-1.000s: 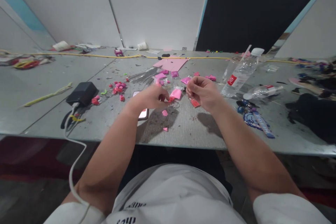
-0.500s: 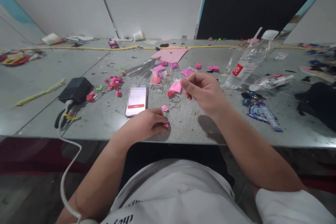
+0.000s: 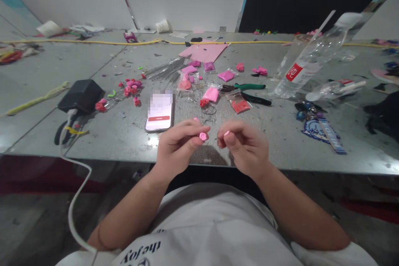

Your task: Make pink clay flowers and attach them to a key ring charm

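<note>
Between the thumb and fingertips of my left hand (image 3: 182,145) is a small pink clay rose (image 3: 203,136), its swirled face toward me. My right hand (image 3: 246,145), closed in a pinch a short way to the right, has a tiny pink piece of clay (image 3: 227,133) at its thumb tip. Both hands are raised over the table's near edge. Past them lie a bag of pink clay (image 3: 211,94), a bag of red clay (image 3: 240,106), a small red flower (image 3: 204,103) and green-handled pliers (image 3: 249,87). Another pink bit (image 3: 196,119) shows just behind my left fingers.
A phone (image 3: 159,110) lies left of centre, beside a black power adapter (image 3: 81,96) with a white cable. Several red-pink flowers (image 3: 132,87) sit behind the phone. On the right stand a leaning clear bottle (image 3: 311,62) and a blue keychain charm (image 3: 321,129).
My left hand has lifted off the table with the pink rose. My right hand has come down and nearer the left, uncovering the pliers and the red clay bag. The view has shifted slightly.
</note>
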A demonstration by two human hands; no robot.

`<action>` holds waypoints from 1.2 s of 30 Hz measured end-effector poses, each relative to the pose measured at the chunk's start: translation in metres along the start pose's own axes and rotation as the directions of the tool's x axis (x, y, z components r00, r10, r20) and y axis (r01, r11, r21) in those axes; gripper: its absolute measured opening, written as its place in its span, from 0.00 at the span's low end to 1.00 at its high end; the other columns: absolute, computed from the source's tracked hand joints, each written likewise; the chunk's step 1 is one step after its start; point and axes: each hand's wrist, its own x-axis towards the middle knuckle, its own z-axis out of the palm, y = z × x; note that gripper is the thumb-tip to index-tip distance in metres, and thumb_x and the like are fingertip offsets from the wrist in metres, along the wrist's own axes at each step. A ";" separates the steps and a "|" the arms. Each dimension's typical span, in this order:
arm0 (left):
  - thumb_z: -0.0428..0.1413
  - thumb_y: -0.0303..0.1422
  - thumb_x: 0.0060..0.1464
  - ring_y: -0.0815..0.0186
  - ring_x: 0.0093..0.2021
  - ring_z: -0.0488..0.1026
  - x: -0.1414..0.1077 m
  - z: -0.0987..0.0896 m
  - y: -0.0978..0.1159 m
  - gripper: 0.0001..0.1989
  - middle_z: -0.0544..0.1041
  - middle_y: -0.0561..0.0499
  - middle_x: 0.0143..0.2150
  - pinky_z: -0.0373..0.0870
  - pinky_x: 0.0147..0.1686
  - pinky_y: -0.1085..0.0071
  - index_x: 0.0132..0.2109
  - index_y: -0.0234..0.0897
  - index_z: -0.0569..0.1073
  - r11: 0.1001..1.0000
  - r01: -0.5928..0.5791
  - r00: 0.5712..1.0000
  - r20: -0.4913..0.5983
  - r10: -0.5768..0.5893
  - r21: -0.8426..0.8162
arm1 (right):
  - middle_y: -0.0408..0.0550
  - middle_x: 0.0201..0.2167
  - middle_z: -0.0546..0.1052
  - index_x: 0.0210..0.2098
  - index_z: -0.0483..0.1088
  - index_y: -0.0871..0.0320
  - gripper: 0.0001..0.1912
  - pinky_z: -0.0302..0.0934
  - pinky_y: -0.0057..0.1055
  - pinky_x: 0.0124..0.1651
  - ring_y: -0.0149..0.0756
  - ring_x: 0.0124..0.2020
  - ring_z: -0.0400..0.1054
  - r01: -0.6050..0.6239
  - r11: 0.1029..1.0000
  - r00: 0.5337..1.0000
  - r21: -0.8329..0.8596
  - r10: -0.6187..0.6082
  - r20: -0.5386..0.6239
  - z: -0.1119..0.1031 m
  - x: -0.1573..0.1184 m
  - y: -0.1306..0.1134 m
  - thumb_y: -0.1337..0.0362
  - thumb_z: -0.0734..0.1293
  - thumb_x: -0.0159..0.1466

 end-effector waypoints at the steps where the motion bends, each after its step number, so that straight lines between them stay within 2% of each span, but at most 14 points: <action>1: 0.66 0.35 0.65 0.64 0.38 0.80 -0.003 0.004 -0.003 0.10 0.84 0.46 0.39 0.78 0.40 0.66 0.52 0.46 0.87 1.000 0.024 0.999 -0.042 -0.025 -0.011 | 0.42 0.31 0.78 0.41 0.77 0.53 0.06 0.66 0.30 0.33 0.31 0.30 0.71 0.036 0.999 0.999 -0.027 -0.035 0.026 0.001 0.000 0.000 0.60 0.70 0.75; 4: 0.71 0.36 0.60 0.64 0.37 0.80 -0.007 0.009 -0.009 0.09 0.85 0.48 0.38 0.78 0.42 0.64 0.48 0.47 0.87 0.997 0.059 0.991 -0.120 -0.065 -0.056 | 0.44 0.33 0.81 0.43 0.78 0.52 0.03 0.69 0.32 0.34 0.33 0.31 0.75 0.104 0.992 0.993 -0.069 -0.100 0.056 0.003 0.001 -0.003 0.62 0.71 0.74; 9: 0.71 0.36 0.60 0.63 0.37 0.81 -0.005 0.009 -0.011 0.04 0.85 0.50 0.37 0.79 0.46 0.60 0.42 0.46 0.85 0.995 0.032 0.987 -0.155 -0.047 -0.098 | 0.45 0.34 0.84 0.45 0.79 0.52 0.03 0.71 0.32 0.35 0.33 0.31 0.77 0.148 0.982 0.988 -0.116 -0.141 0.064 0.004 0.003 -0.005 0.65 0.72 0.73; 20: 0.68 0.35 0.64 0.65 0.39 0.78 -0.009 0.020 -0.012 0.04 0.85 0.50 0.39 0.75 0.46 0.63 0.46 0.47 0.86 0.984 0.014 0.987 -0.152 -0.042 -0.179 | 0.46 0.37 0.85 0.45 0.78 0.54 0.03 0.74 0.31 0.40 0.33 0.36 0.80 0.212 0.950 0.977 -0.229 -0.196 0.088 0.006 0.006 -0.008 0.67 0.73 0.73; 26: 0.69 0.35 0.63 0.65 0.39 0.77 -0.009 0.018 -0.011 0.05 0.84 0.51 0.39 0.73 0.43 0.64 0.46 0.50 0.87 0.979 0.015 0.991 -0.128 -0.042 -0.205 | 0.45 0.35 0.85 0.45 0.78 0.53 0.02 0.73 0.31 0.37 0.32 0.32 0.78 0.219 0.944 0.975 -0.245 -0.202 0.091 0.007 0.006 -0.008 0.66 0.72 0.73; 32: 0.69 0.38 0.63 0.64 0.37 0.78 -0.010 0.019 -0.010 0.04 0.83 0.50 0.37 0.75 0.41 0.63 0.44 0.48 0.86 0.987 0.011 0.990 -0.134 -0.033 -0.161 | 0.45 0.35 0.85 0.44 0.77 0.52 0.01 0.72 0.31 0.35 0.33 0.32 0.77 0.227 0.933 0.974 -0.281 -0.212 0.085 0.007 0.007 -0.010 0.65 0.72 0.73; 36: 0.68 0.38 0.64 0.63 0.37 0.78 -0.010 0.017 -0.009 0.06 0.84 0.48 0.38 0.76 0.40 0.63 0.47 0.49 0.87 0.986 0.005 0.997 -0.080 -0.019 -0.167 | 0.44 0.32 0.83 0.43 0.76 0.51 0.03 0.71 0.31 0.33 0.33 0.29 0.75 0.253 0.908 0.967 -0.335 -0.239 0.085 0.007 0.006 -0.014 0.65 0.73 0.72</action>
